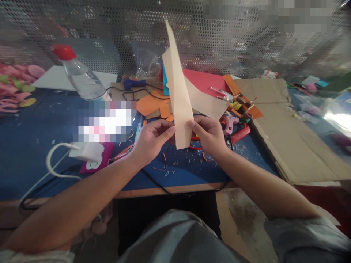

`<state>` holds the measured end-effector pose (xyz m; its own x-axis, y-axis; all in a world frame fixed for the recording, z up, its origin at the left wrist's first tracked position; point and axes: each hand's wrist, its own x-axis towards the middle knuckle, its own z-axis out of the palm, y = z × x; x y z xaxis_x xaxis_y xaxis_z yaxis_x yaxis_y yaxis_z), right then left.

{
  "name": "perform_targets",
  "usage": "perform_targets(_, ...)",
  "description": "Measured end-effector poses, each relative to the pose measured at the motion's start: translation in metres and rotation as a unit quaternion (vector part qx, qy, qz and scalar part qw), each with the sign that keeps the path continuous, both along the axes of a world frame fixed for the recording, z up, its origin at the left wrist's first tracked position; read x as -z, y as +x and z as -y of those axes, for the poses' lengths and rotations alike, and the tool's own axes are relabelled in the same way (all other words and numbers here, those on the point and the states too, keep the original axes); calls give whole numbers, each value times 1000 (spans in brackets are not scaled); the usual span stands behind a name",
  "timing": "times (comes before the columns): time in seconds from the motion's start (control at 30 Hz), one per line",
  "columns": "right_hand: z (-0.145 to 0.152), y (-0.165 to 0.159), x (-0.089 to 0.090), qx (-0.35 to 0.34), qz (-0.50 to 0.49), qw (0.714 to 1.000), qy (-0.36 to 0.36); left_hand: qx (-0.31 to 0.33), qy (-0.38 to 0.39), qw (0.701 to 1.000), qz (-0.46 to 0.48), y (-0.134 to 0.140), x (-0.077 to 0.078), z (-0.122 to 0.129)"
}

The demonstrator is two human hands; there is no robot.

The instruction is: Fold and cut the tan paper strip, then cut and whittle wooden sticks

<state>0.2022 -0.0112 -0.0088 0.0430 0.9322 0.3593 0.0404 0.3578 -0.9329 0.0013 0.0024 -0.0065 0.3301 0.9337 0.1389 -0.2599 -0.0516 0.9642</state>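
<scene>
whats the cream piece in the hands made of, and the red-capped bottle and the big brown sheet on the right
Cream piece: probably matte card or stiff paper; it stands up thin, gently curved.
Bottle: likely clear, glossy plastic; it is see-through with highlights.
Brown sheet: apparently dull cardboard, perhaps corrugated, given its creased surface and ragged edge.

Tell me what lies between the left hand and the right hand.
In the head view, a cream paper strip stands between the left hand and the right hand, held near its lower end by both.
</scene>
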Motion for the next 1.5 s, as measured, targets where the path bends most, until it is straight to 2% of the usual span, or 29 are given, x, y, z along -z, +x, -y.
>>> perform_targets(0.23,-1,-2,0,-18,-10,1000,-6,-40,19,999,-30,0,-4,0)
perform_targets(0.4,1,-2,1,-24,4,1000,10,14,0,1000,-15,-1,0,0)
perform_targets(0.5,3,1,2,-28,50,997,52,48,-23,999,-1,-2,3,0)
perform_targets(0.63,6,3,1,-51,125,979,151,80,-55,995,23,-2,4,0)
perform_targets(0.8,8,1,-2,-91,188,959,194,53,-91,993,46,-2,-2,4)
perform_targets(1.0,9,0,-2,-96,217,946,223,47,-84,995,39,0,-5,7)
perform_targets(1.3,11,-2,-3,-81,229,942,233,16,-104,993,56,3,-5,8)
perform_targets(1.5,12,-1,-4,-58,230,945,225,9,-59,997,50,2,-3,8)
